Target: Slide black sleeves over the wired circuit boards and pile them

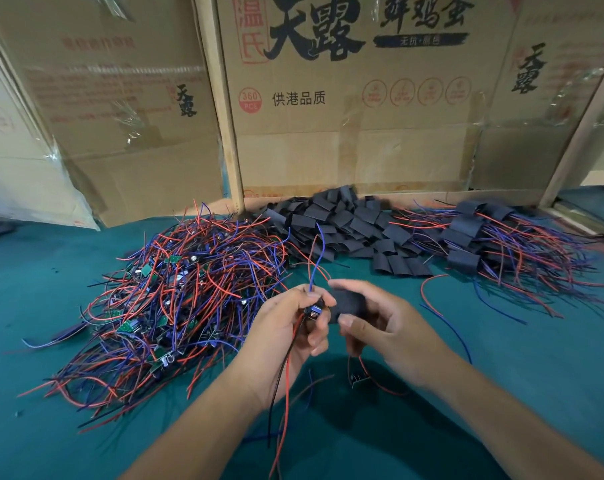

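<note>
My left hand [286, 327] pinches a small wired circuit board [312, 311] whose red, blue and black wires trail up and down from my fingers. My right hand [380, 320] grips a black sleeve [347, 303] right beside the board; whether the board's end is inside the sleeve is hidden by my fingers. A big tangle of bare wired boards [176, 299] lies to the left. Loose black sleeves [345, 226] are heaped at the back centre. Sleeved boards [494, 240] are piled at the back right.
Green cloth [536, 375] covers the table. Cardboard boxes [345, 98] and a wooden post [224, 109] wall off the back. A single loose red and blue wire pair [432, 296] lies right of my hands, and one small wired part [359, 377] lies under them.
</note>
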`<act>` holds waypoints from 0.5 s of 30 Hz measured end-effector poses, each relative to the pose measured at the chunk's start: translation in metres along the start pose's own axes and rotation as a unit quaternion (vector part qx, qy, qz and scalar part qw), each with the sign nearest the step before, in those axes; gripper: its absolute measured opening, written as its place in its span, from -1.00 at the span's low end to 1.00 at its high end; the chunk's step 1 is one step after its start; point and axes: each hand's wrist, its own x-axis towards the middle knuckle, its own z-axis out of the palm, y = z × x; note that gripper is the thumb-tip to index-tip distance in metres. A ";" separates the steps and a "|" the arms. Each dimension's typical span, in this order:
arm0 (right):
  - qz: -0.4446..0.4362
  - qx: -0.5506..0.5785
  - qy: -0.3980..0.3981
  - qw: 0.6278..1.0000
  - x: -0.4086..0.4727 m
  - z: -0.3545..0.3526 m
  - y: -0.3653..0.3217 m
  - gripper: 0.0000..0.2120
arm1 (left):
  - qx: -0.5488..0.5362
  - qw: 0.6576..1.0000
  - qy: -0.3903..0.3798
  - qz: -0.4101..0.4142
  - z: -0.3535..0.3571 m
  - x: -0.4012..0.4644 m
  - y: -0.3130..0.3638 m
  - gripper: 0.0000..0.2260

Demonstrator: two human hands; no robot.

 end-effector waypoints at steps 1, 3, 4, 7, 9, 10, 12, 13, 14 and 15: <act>-0.003 -0.034 -0.011 0.999 -0.001 0.000 0.000 -0.61 | -0.002 1.000 -0.002 -0.001 -0.001 0.000 0.000 -0.86; -0.011 -0.094 -0.022 0.995 -0.001 -0.003 0.000 -0.69 | 0.001 1.000 -0.005 -0.001 -0.002 0.001 0.000 -0.84; -0.019 -0.128 -0.020 0.991 -0.002 -0.004 0.000 -0.74 | 0.004 1.000 -0.006 0.000 -0.002 0.002 0.000 -0.85; -0.040 -0.230 -0.007 0.972 -0.002 -0.009 -0.001 -0.74 | 0.006 1.000 -0.011 -0.001 -0.004 0.002 -0.001 -0.84; -0.042 -0.254 -0.017 0.966 -0.002 -0.010 -0.002 -0.66 | 0.006 1.000 -0.016 0.001 -0.004 0.002 -0.003 -0.84; -0.041 -0.262 -0.026 0.964 -0.002 -0.009 -0.003 -0.61 | 0.005 1.000 -0.018 0.001 -0.004 0.002 -0.003 -0.84; -0.045 -0.272 -0.036 0.961 -0.002 -0.009 -0.005 -0.55 | 0.006 1.000 -0.019 -0.002 -0.004 0.002 -0.003 -0.85; -0.049 -0.273 -0.037 0.960 -0.002 -0.009 -0.005 -0.56 | 0.006 1.000 -0.019 -0.003 -0.003 0.002 -0.003 -0.85; -0.053 -0.277 -0.037 0.959 -0.002 -0.009 -0.005 -0.58 | 0.006 1.000 -0.019 -0.005 -0.003 0.001 -0.002 -0.85; -0.057 -0.287 -0.037 0.955 -0.001 -0.008 -0.005 -0.62 | 0.008 1.000 -0.020 -0.005 -0.003 0.000 -0.002 -0.85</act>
